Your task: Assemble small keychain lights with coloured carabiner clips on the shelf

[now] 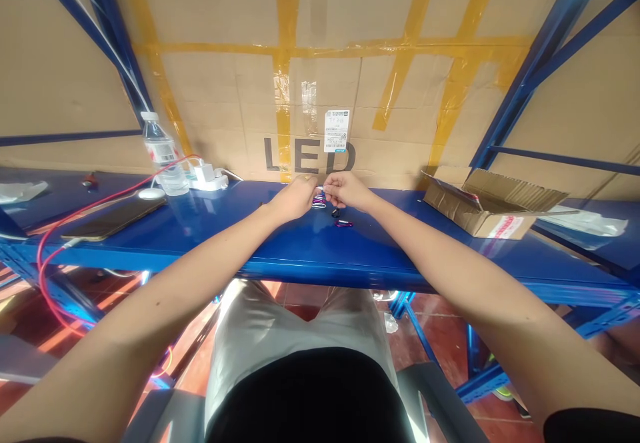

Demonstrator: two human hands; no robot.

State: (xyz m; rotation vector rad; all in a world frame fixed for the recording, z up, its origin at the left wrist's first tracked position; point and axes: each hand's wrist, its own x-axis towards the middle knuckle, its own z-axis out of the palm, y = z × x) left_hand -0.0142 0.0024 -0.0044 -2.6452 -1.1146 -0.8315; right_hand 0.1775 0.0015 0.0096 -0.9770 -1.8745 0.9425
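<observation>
My left hand [298, 198] and my right hand [347, 190] meet over the blue shelf, fingertips almost touching. Both are closed in a pinch around something small, mostly hidden by the fingers. Just below the fingertips lie several small shiny carabiners [319, 202] in purple, blue and silver tones, partly covered by my hands. A single purple carabiner [344, 224] rests on the shelf closer to me. Beside it, under my right hand, is a small black piece [335, 213] whose kind I cannot make out.
An open cardboard box [505, 226] stands at right. On the left are a water bottle [167, 163], a white charger [207, 178], a phone [115, 219] and a red cable [100, 204]. A large taped carton [225, 96] closes off the back; the blue shelf [300, 253] ends before my lap.
</observation>
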